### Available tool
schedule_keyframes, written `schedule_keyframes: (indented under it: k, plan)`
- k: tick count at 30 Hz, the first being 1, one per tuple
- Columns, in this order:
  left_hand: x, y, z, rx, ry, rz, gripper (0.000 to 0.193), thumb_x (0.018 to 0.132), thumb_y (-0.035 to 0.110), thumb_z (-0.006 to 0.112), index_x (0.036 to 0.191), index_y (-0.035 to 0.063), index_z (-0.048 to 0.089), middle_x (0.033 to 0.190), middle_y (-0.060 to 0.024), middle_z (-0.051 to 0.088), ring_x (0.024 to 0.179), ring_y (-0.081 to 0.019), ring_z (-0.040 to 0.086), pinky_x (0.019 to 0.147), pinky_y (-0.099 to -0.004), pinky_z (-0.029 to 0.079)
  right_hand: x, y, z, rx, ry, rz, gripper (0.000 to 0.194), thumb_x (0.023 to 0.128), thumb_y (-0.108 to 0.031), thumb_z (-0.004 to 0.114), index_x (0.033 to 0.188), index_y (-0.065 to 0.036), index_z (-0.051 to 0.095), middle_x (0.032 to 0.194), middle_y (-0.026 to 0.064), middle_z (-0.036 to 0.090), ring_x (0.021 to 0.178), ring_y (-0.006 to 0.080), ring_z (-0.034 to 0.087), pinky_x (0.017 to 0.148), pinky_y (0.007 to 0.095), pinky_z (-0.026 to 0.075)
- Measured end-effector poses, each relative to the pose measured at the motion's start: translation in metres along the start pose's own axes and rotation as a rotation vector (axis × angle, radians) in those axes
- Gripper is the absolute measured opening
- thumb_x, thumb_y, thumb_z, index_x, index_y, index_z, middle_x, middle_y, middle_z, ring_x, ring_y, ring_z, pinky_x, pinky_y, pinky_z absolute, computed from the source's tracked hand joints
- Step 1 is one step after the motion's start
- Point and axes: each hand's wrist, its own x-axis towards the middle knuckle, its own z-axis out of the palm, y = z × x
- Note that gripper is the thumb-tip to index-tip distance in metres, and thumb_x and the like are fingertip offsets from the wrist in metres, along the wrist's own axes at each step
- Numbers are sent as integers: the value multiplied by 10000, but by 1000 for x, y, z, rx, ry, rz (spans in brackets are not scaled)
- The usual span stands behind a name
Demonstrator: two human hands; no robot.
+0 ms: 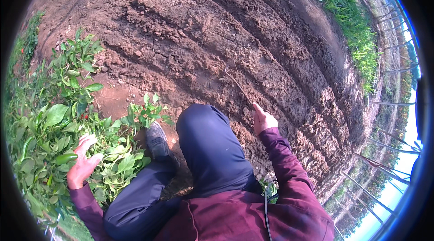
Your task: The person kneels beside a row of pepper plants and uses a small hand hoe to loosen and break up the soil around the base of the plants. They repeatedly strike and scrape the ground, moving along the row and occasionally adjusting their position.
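Note:
My left hand [82, 163] reaches into leafy pepper plants [56, 115] at the left, thumb and fingers apart. Beside its fingers lies a long green pepper [66, 159]; whether they touch I cannot tell. Another slim green pepper [26, 149] hangs farther left. Out to the right of my knee, my right hand [263, 118] is closed on a thin brown stem or root [239, 85], which points away over the soil and has a bent, forked far end. Small bits of red show among the leaves.
Rough, ridged soil [210, 30] spreads ahead. My shoe [158, 138] stands beside a small plant [149, 109]. A dark cable [267, 210] runs by my right side. A strip of green grass [352, 20] and curved hoops [395, 103] stand at the right.

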Motion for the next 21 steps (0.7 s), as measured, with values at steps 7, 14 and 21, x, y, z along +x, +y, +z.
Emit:
schedule_keyframes:
  k: [7, 14, 21]
  plan:
    - [2, 3, 2, 11, 8, 11, 561, 700, 42, 761, 1245, -24, 648, 1383, -171, 626, 1384, -323, 525, 1183, -421, 390, 6, 21, 14, -85, -105, 213, 364, 1007, -338, 601, 1368, -301, 631, 905, 201, 739, 821, 413, 723, 721, 499, 574]
    - [-5, -10, 3, -27, 13, 30, 532, 723, 34, 750, 1239, -34, 639, 1395, -197, 609, 1407, -331, 501, 1193, -422, 374, -32, 32, -10, -41, -62, 143, 378, 1006, -335, 599, 1379, -280, 629, 896, 199, 741, 815, 410, 729, 724, 497, 579]
    - [-7, -4, 1, -62, 4, 11, 564, 745, 97, 765, 1282, -4, 623, 1396, -202, 609, 1439, -311, 480, 1204, -407, 357, 7, -5, -3, 91, 20, -13, 353, 1018, -302, 608, 1369, -287, 644, 868, 190, 745, 767, 377, 736, 676, 470, 585]
